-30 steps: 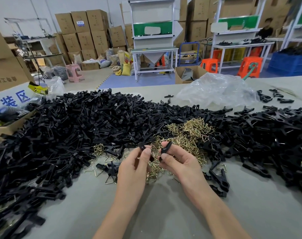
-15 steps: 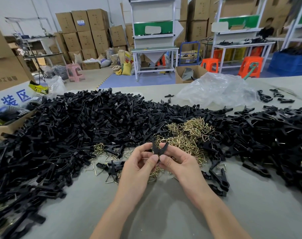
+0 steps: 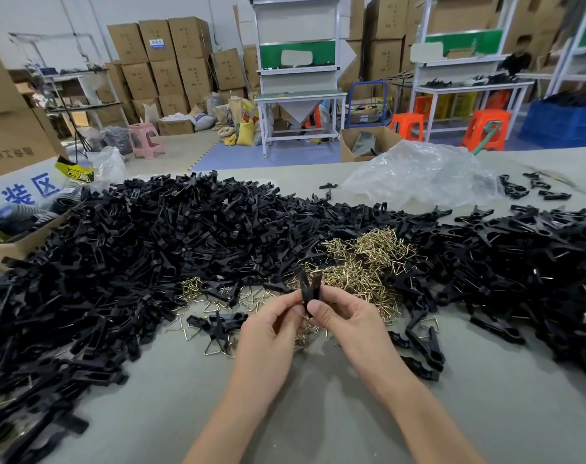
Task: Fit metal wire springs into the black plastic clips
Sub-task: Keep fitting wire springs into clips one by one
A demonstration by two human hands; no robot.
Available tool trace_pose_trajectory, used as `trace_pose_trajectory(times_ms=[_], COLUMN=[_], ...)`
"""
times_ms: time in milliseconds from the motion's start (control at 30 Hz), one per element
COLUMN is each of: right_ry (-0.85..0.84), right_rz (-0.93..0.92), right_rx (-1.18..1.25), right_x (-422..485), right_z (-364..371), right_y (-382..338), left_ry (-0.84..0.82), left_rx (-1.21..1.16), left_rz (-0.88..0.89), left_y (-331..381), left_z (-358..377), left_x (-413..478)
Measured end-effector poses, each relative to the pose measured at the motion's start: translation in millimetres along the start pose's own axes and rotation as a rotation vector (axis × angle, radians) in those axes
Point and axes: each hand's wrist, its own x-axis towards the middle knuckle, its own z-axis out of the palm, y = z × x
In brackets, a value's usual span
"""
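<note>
At the centre of the frame, a little below the middle: one black clip point(image 3: 310, 289), held upright above the grey table point(image 3: 318, 413), its two arms spreading upward like a letter V. Pinched at its lower end from both sides, by thumb and fingers of the left hand point(image 3: 268, 333) and by thumb and fingers of the right hand point(image 3: 351, 326), the two thumb tips almost touching. Not possible to tell whether a spring sits inside this clip. Just behind the hands, lying on the table, a heap of gold-coloured wire springs point(image 3: 361, 266), with some single ones scattered to the lower left of it. Around the springs and filling the left half of the frame, a very big pile of black clips point(image 3: 151, 246); on the right side, a second pile of clips point(image 3: 519, 256). Beside the right wrist, a few loose clips point(image 3: 422, 343) lying apart from the piles. Toward the upper right of the table, a crumpled clear plastic bag point(image 3: 418, 175). At the left edge, an open cardboard box point(image 3: 17, 246) touching the big pile. Far behind, stacked cartons point(image 3: 161, 61), white work benches point(image 3: 298, 95) and orange stools point(image 3: 485, 128).
</note>
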Motion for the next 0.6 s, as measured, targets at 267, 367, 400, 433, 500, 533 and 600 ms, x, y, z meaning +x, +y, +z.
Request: trace_pose_trajectory(times_ms=[267, 367, 400, 433, 500, 533, 600], right_ry=[0.130, 0.219, 0.232, 0.237, 0.240, 0.241, 0.248], right_rz=[0.005, 0.025, 0.026, 0.025, 0.025, 0.026, 0.031], right_rx=[0.048, 0.113, 0.124, 0.126, 0.112, 0.110, 0.110], right_x=[1.8, 4.2, 4.7, 4.9, 4.6, 4.6, 4.8], right_z=[-3.3, -6.7, -6.8, -6.6, -5.3, -4.8, -4.6], right_y=[-0.7, 0.5, 0.9, 1.2, 1.9, 2.1, 2.1], left_ry=[-0.045, -0.225, -0.247, -0.246, -0.213, -0.197, -0.159], left_rx=[0.562, 0.877, 0.901, 0.897, 0.886, 0.888, 0.870], left_rz=[0.240, 0.221, 0.195, 0.185, 0.194, 0.204, 0.224], left_y=[-2.7, -10.4, -12.4, -13.2, -11.7, -10.8, -10.7], left_z=[-13.0, -22.5, -23.8, -24.5, -24.5, -24.2, -24.3], left_x=[-1.4, -0.4, 0.2, 0.8, 1.4, 1.9, 3.0])
